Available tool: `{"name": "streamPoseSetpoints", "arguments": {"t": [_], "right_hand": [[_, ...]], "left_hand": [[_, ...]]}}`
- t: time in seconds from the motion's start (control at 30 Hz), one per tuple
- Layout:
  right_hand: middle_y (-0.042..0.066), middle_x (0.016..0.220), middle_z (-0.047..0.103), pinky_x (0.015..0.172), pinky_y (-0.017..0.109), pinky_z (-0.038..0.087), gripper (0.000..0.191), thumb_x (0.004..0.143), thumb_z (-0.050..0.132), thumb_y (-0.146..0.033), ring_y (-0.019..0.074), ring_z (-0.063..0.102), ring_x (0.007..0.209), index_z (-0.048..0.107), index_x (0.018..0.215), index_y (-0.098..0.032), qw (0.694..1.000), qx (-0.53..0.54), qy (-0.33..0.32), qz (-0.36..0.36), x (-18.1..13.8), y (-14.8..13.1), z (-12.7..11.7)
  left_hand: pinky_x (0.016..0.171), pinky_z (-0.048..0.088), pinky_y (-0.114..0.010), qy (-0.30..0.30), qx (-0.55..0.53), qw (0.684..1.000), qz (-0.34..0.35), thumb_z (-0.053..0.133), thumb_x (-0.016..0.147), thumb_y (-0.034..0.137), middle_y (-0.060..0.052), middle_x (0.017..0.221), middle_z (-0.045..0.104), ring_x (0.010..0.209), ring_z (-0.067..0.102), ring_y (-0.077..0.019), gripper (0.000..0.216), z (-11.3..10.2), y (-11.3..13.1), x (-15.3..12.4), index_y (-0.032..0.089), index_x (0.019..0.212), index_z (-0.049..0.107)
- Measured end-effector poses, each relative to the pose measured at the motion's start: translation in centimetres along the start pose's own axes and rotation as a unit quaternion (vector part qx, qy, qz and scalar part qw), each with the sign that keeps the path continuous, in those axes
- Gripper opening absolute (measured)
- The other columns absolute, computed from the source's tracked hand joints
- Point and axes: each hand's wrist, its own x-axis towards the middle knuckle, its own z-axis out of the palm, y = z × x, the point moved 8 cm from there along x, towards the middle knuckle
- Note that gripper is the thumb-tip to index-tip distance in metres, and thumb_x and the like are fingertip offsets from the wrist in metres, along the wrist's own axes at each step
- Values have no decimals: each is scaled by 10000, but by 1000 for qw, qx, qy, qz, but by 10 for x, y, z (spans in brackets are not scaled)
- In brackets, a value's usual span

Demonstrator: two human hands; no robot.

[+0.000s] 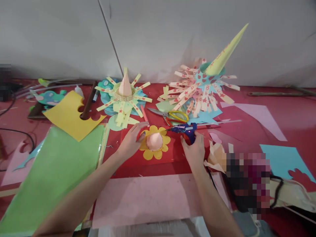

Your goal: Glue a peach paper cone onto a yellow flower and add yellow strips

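Note:
My right hand (195, 149) grips a blue hot glue gun (189, 131) with a small red light on its side. A clear glue stick (217, 122) sticks out of its back, and its nozzle points left at the upper right petals of a yellow paper flower (149, 154). A pale pink paper cone (155, 141) stands in the flower's middle. With the thumb on a left petal, my left hand (130, 140) holds the flower; its other fingers reach past the upper left edge. Under the flower lies a red sheet (172, 156).
Yellow-handled scissors (177, 116) lie just behind the glue gun. Two paper cone hats with strips, one smaller (125, 87) and one taller (212, 75), stand by the wall. A green sheet (66, 171), a yellow cut sheet (74, 115) and pink paper (148, 197) lie around.

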Motion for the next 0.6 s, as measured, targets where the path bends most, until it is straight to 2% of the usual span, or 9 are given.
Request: {"name": "streamPoseSetpoints", "arguments": {"t": [0.1, 0.2, 0.27, 0.33, 0.37, 0.43, 0.47, 0.53, 0.6], "right_hand": [[128, 1013, 569, 777, 403, 449, 482, 744, 543, -508, 280, 536, 982, 498, 1069, -155, 1000, -15, -4, 11, 2, 1, 1], [125, 1016, 580, 761, 397, 443, 488, 737, 547, -520, 283, 541, 980, 505, 1065, -162, 999, -25, -9, 19, 3, 2, 1], [122, 1014, 584, 755, 394, 441, 499, 730, 547, -535, 285, 544, 978, 508, 1063, -166, 999, -27, -15, 26, 3, 3, 1], [120, 1020, 585, 755, 394, 441, 513, 725, 545, -551, 285, 545, 982, 508, 1065, -168, 999, -28, -21, 34, 4, 5, 2], [120, 1027, 585, 759, 395, 441, 522, 724, 543, -561, 284, 545, 984, 508, 1066, -170, 999, -28, -22, 36, 4, 6, 2], [122, 1034, 584, 771, 398, 440, 545, 719, 535, -589, 281, 546, 982, 509, 1067, -170, 999, -25, -20, 33, 4, 6, 1], [123, 1034, 583, 776, 401, 439, 557, 717, 529, -605, 280, 546, 980, 511, 1065, -170, 999, -23, -17, 29, 4, 6, 1], [126, 1028, 581, 785, 408, 437, 577, 712, 519, -630, 283, 545, 979, 514, 1058, -168, 999, -21, -15, 26, 5, 6, 1], [127, 1020, 579, 796, 417, 435, 590, 705, 514, -644, 286, 542, 985, 514, 1050, -166, 999, -17, -18, 30, 5, 7, 1]], "left_hand": [[1033, 392, -418, 38, 46, 998, 9, 469, 879, 240, -88, 1270, 514, 1211, 463, -201, 278, 4, -15, 0, 197, 1152, 501], [1013, 413, -418, 63, 83, 994, 16, 473, 882, 242, -95, 1288, 492, 1210, 465, -209, 273, 1, -18, -4, 202, 1151, 498], [958, 456, -381, 122, 112, 986, 27, 446, 896, 217, -94, 1207, 541, 1142, 518, -193, 220, -12, -10, -10, 199, 1105, 514], [847, 497, -336, 151, 160, 971, 97, 460, 894, 204, -60, 1014, 616, 979, 590, -175, 157, -20, 12, -18, 210, 1028, 541], [771, 504, -303, 127, 178, 963, 161, 466, 892, 193, -37, 926, 632, 879, 607, -159, 139, -16, 27, -24, 214, 1001, 549], [654, 479, -257, 18, 205, 934, 293, 428, 900, 143, -14, 859, 643, 755, 599, -129, 184, 6, 54, -38, 212, 1020, 551], [631, 469, -256, -34, 228, 918, 324, 405, 905, 123, -19, 858, 644, 740, 593, -128, 208, 17, 62, -44, 196, 1035, 548], [577, 450, -257, -85, 288, 897, 323, 360, 907, 85, -37, 832, 633, 686, 576, -130, 223, 35, 67, -50, 154, 987, 556], [536, 438, -257, -90, 335, 885, 310, 338, 888, 36, -37, 777, 614, 663, 576, -134, 244, 46, 69, -53, 125, 960, 554]]}}
